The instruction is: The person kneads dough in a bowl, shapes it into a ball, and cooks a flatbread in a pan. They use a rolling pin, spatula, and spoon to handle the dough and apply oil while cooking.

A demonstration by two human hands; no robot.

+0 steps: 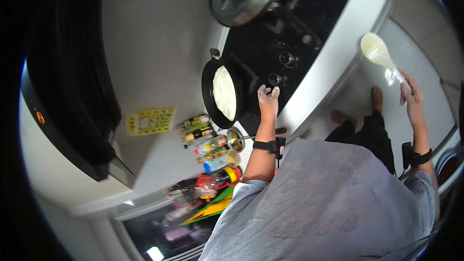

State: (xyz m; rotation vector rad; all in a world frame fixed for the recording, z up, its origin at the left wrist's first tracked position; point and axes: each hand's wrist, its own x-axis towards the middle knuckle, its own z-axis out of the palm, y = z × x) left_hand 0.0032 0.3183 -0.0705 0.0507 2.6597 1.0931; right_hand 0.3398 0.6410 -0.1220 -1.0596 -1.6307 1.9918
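My left hand (268,96), dusted with white powder, has its fingers apart at the near stove knob (274,79); whether it touches the knob I cannot tell. A second knob (286,58) is farther along the black gas cooktop (308,11). My right hand (411,90), also powdery, is shut on the handle of a pale plastic rice paddle (375,49), held out over the floor with its blade away from me. On the cooktop stands a black frying pan (209,94) with a flat white piece of dough (224,92) in it.
A large lidded metal pot (243,0) stands on the far burner. Sauce and oil bottles (206,137) crowd the counter beside the pan, near a metal bowl (235,139) with a utensil in it. A black range hood (72,79) hangs above. The white counter edge (326,65) runs before me.
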